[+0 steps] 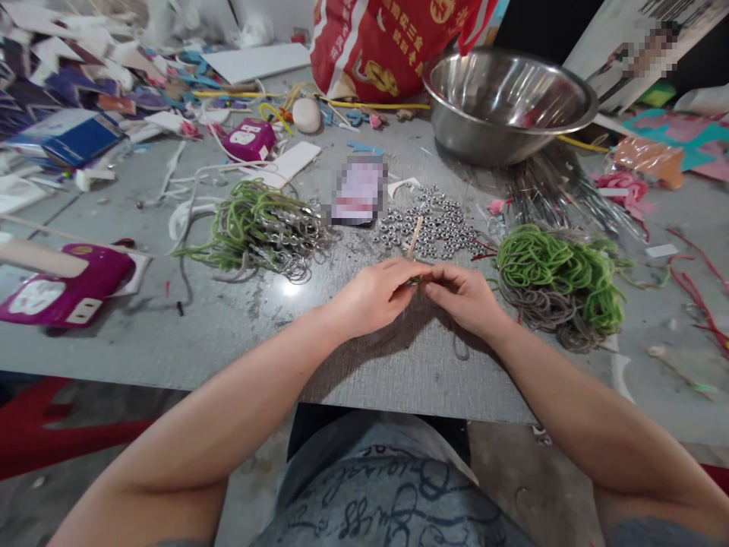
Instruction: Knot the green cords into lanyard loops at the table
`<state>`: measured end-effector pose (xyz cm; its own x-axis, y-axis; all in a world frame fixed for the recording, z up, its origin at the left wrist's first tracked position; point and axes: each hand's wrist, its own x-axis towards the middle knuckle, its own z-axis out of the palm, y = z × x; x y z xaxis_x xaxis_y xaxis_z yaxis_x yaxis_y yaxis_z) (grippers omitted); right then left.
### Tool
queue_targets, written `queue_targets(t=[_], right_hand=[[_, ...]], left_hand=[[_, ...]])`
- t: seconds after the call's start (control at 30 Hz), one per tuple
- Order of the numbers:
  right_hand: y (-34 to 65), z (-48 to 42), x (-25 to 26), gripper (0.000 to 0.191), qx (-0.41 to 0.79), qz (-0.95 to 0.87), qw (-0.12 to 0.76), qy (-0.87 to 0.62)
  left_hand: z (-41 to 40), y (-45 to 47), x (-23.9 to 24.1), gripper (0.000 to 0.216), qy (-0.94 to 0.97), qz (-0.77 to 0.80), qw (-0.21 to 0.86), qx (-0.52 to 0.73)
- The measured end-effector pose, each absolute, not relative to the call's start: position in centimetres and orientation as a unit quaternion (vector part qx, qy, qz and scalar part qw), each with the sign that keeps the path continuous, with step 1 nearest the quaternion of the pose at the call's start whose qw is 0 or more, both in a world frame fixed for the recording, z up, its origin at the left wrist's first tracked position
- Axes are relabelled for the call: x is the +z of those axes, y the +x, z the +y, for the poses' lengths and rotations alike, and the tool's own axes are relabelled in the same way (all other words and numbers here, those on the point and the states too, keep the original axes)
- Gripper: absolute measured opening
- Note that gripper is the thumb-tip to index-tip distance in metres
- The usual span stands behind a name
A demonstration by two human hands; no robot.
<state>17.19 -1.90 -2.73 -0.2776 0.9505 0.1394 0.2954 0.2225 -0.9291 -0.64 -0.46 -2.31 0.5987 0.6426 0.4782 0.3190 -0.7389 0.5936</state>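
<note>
Both hands meet over the grey table at the middle of the view. My left hand (379,292) is closed, with a thin pale wooden stick (416,237) poking up from its fingers. My right hand (464,298) pinches close beside it, fingertips almost touching the left ones. A grey cord (462,351) hangs in a loop below the right hand. Just beyond the fingers lie many loose silver beads (436,220). To the right sits a heap of green and grey cords (555,273); to the left is a bundle of similar cords with metal clasps (267,228).
A steel bowl (506,106) and a red bag (381,53) stand at the back. A phone-like object (358,190) lies beyond the beads. Purple power strips (68,285) are at left, with scraps behind. Red cords (692,292) lie far right.
</note>
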Motion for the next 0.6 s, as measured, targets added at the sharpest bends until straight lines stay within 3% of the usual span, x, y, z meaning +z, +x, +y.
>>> queue_targets(t=[0.27,0.43,0.6], right_hand=[[17.26,-1.97,-2.91,0.017,0.464,-0.655,0.389,-0.453],[17.33,-2.07,-3.33,0.032,0.394,-0.695,0.368,-0.476],[17.35,-2.09,-3.06,0.015,0.309,-0.749,0.335,-0.482]], left_hand=[[-0.30,-0.69,-2.16,0.021,0.847,0.318,0.209,0.372],[-0.48,-0.65,-1.76,0.020,0.832,0.332,0.219,0.387],[-0.36,-0.73,-1.85,0.017,0.827,0.340,0.213,0.394]])
